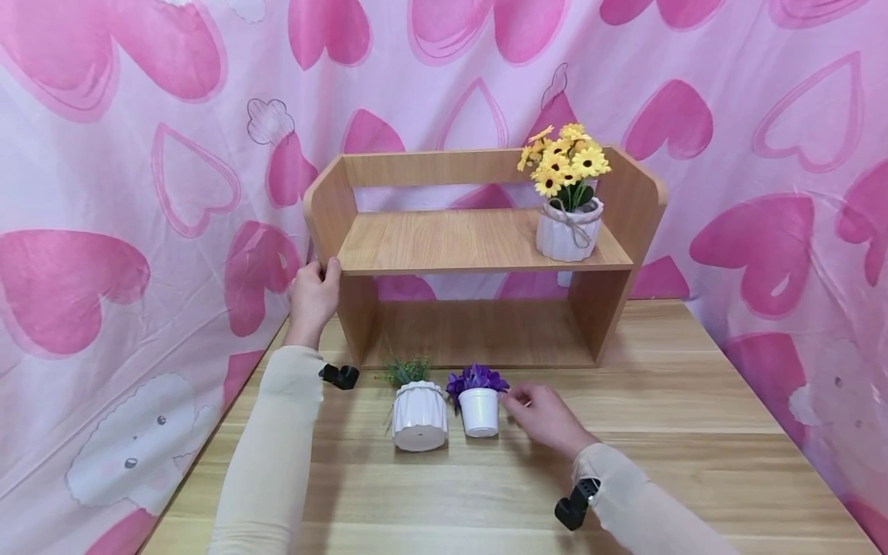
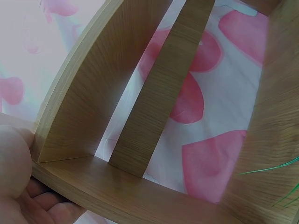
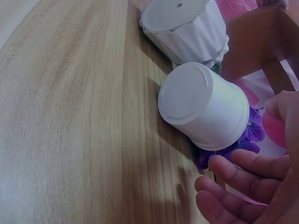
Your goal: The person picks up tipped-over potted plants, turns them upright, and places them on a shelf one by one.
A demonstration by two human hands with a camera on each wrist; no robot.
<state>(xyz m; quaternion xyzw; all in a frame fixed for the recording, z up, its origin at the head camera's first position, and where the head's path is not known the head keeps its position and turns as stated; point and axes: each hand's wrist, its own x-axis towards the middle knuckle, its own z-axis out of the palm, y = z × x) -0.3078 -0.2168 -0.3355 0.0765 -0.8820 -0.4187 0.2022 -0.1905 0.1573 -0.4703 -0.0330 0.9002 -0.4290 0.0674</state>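
At the left side panel of a wooden two-tier shelf (image 1: 479, 243), my left hand (image 1: 315, 297) grips the edge beside the middle board. In the left wrist view its thumb lies in front and the other fingers (image 2: 63, 212) curl behind the panel. My right hand (image 1: 544, 416) is just right of a small white pot of purple flowers (image 1: 479, 412), fingers loosely bent around nothing. That pot lies on its side, base toward me. Left of it lies a white ribbed pot with green sprigs (image 1: 420, 416), also tipped over.
On the shelf's middle board, at the right, stands a white pot of yellow flowers (image 1: 570, 231) tied with twine. A wooden table (image 1: 694, 432) bears the shelf. Pink heart-patterned cloth (image 1: 756, 254) hangs behind and on both sides.
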